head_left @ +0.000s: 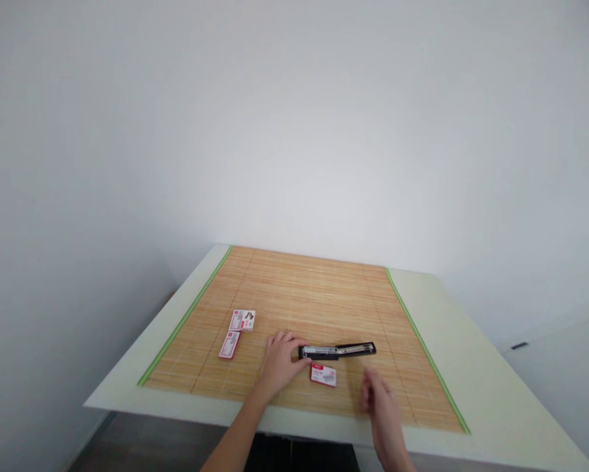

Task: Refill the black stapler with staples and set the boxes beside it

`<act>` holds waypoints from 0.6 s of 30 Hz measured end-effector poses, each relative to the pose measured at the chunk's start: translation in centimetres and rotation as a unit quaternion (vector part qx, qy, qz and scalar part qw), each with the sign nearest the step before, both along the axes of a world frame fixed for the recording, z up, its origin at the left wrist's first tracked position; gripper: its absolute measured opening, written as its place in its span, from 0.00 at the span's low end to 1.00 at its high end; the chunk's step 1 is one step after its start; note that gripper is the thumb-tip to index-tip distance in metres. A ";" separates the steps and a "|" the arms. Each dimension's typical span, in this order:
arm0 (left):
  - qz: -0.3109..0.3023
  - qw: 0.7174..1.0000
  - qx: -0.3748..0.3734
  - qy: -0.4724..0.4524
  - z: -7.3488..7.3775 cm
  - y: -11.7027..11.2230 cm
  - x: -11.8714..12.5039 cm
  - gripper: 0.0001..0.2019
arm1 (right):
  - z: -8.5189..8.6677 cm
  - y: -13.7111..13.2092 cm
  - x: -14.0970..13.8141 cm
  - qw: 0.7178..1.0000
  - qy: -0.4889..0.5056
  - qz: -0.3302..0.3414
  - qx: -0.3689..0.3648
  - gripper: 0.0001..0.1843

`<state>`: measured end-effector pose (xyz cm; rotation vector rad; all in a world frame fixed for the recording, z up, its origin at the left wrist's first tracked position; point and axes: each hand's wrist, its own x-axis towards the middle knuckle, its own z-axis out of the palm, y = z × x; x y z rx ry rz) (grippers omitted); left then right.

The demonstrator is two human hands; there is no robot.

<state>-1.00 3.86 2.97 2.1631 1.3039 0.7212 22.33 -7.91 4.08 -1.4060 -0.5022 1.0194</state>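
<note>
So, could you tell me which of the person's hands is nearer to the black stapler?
Left. The left hand rests on the mat at the black stapler's left end, touching or nearly so; the right hand hovers below its right half, apart.

A bamboo mat [314, 295] with green edges covers the white counter [471, 367]. The left hand [279, 364] rests on the left end of a black stapler [338, 351] lying flat. A small red-and-white box [323, 375] lies at the stapler's six o'clock. The right hand [380, 400], blurred, hovers at five o'clock. Two more boxes [242, 320] [230, 345] lie at nine o'clock.
</note>
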 end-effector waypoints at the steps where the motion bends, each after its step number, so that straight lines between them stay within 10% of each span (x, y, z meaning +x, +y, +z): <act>1: -0.001 1.000 -0.001 -0.002 0.0 0.0 0.0 0.15 | -0.6 0.5 1.8 0.999 0.021 -0.033 0.000 0.24; 11: -0.001 1.000 -0.019 -0.006 0.2 0.0 0.0 0.16 | 1.1 4.7 7.3 0.986 -0.039 0.159 0.045 0.33; 18: 0.004 1.000 -0.013 -0.003 0.1 0.0 0.0 0.17 | 5.8 7.3 4.3 0.879 -0.329 0.323 0.125 0.24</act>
